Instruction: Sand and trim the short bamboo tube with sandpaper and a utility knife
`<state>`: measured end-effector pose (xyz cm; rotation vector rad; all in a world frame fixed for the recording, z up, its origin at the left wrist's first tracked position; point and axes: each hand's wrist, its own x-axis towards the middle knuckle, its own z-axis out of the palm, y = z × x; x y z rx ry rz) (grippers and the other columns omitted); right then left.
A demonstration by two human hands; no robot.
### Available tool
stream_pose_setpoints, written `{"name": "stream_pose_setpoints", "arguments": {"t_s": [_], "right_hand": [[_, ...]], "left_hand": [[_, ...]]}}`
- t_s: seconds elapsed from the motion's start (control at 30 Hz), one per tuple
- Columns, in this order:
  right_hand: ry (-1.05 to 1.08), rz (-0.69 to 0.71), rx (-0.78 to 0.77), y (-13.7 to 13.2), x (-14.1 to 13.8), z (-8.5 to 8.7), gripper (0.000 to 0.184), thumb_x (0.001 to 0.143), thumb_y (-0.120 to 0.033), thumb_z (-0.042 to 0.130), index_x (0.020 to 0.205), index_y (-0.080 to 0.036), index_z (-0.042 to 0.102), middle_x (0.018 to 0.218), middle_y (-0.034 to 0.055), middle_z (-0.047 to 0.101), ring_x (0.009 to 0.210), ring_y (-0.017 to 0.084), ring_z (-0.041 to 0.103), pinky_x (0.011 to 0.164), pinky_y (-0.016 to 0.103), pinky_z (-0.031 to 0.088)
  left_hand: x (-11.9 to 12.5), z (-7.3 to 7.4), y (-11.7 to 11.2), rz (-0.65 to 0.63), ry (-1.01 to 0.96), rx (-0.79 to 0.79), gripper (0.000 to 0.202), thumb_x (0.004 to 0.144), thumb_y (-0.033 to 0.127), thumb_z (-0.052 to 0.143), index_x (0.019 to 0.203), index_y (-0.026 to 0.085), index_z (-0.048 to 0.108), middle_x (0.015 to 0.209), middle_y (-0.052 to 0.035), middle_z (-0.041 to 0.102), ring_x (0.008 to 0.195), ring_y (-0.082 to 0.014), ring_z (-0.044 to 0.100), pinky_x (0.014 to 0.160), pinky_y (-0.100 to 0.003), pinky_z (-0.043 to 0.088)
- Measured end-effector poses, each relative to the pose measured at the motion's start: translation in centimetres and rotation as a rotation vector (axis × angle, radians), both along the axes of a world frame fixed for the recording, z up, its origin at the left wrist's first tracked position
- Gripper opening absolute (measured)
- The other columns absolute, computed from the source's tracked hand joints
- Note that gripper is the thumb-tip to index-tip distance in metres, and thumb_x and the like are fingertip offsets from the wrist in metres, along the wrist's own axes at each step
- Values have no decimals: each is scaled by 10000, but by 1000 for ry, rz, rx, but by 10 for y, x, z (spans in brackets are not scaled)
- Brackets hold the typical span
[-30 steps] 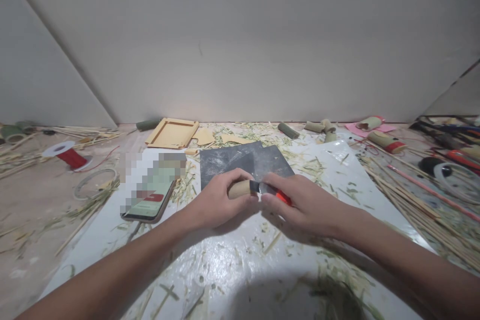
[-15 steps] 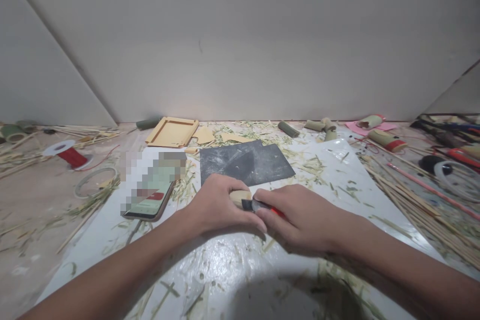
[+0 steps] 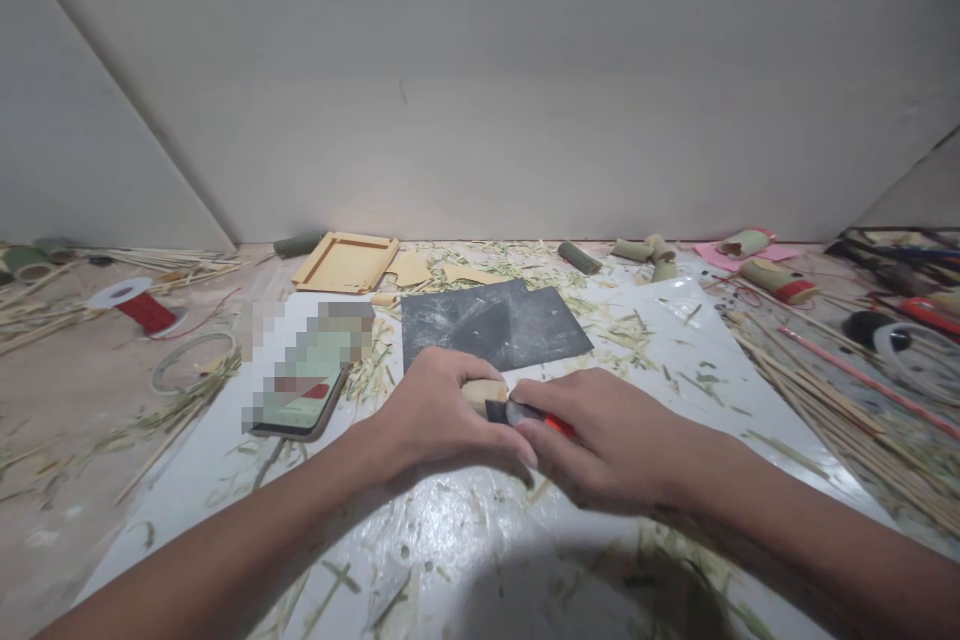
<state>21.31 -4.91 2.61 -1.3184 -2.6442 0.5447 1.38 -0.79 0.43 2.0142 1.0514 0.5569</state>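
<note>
My left hand (image 3: 435, 412) is closed around a short pale bamboo piece (image 3: 484, 390), of which only the top end shows. My right hand (image 3: 600, 430) is closed on a red-handled knife (image 3: 559, 426) whose dark blade (image 3: 504, 411) rests against the bamboo piece. Both hands meet over a glossy white sheet (image 3: 465, 530) strewn with bamboo shavings. A dark grey sandpaper sheet (image 3: 487, 325) lies just beyond the hands.
A phone (image 3: 300, 400) lies left of my hands. A wooden tray (image 3: 345, 262) and cut bamboo tubes (image 3: 637, 250) lie near the wall. A red thread spool (image 3: 139, 308) sits far left. Long bamboo sticks (image 3: 840, 400) and tools (image 3: 900, 290) fill the right side.
Both hands drew slightly nearer to me. The knife blade slid along the bamboo piece, and more of that piece is now hidden in my left hand.
</note>
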Motion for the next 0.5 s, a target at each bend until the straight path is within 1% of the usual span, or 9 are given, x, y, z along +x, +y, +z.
{"name": "stream_pose_setpoints", "arguments": {"t_s": [0.17,0.33,0.4,0.5], "right_hand": [[-38,-29,9,0,0,0,305,939,-412,384,744,-197,479,577,-15,477,501,111,350,500,273,168],[-100,-49,25,2,0,0,312,927,-435,382,729,-206,457,576,-9,477,508,122,313,503,274,172],[-109,-58,34,1,1,-1,324,931,-446,368,729,-208,453,582,-4,486,512,126,313,507,276,175],[-103,-71,39,0,1,-1,337,935,-455,356,727,-207,450,593,0,493,513,127,324,510,277,183]], "left_hand": [[1,-3,-3,18,-2,148,449,518,574,819,680,165,725,607,-7,609,604,-162,527,539,-259,373],[1,-3,-4,27,15,255,532,523,679,763,644,163,719,574,-10,600,561,-152,512,529,-275,354],[1,-3,-4,41,18,294,562,510,702,754,656,159,725,571,-12,605,552,-154,518,530,-280,356],[1,-3,-4,49,5,327,579,505,691,766,704,148,732,596,-17,629,560,-154,540,543,-280,378]]}}
